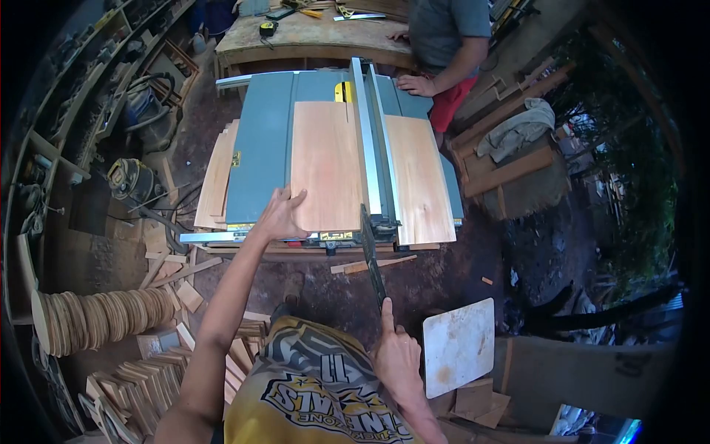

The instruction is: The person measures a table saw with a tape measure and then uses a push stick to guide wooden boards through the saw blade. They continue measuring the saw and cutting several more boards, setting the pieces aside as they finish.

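Observation:
A flat wooden board lies on the blue-grey top of a table saw, along the left side of the metal rip fence. My left hand grips the board's near left corner, thumb on the upper face. In my right hand is a dark push stick, index finger stretched along it. The stick's far end meets the board's near right corner beside the fence. A yellow piece shows just past the board's far edge; the blade itself I cannot make out.
Another board rests right of the fence, overhanging the near edge. A co-worker's hand touches the saw's far right. Behind stands a workbench with a tape measure. Wood offcuts and a white panel are nearer me.

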A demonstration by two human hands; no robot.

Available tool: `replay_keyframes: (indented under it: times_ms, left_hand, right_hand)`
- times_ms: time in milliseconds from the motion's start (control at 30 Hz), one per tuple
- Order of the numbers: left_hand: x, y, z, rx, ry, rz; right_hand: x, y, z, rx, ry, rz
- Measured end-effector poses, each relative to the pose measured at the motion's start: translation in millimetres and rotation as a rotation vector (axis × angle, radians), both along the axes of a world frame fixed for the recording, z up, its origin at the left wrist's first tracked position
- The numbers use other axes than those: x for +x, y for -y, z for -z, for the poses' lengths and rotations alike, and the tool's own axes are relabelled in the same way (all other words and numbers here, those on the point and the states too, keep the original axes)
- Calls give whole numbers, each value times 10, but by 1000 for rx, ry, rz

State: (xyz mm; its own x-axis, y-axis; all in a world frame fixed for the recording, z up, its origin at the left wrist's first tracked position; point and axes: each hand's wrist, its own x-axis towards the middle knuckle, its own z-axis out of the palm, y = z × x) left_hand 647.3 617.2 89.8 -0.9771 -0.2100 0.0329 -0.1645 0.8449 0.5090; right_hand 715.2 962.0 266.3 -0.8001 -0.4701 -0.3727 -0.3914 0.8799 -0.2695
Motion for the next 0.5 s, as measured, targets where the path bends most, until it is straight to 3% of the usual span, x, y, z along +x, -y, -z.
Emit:
replay_keyframes:
  times_ms: [500]
  left_hand:
    - [-189, 149, -66, 12, 11, -4]
  right_hand:
    - [-195, 209, -23, 10, 22, -38]
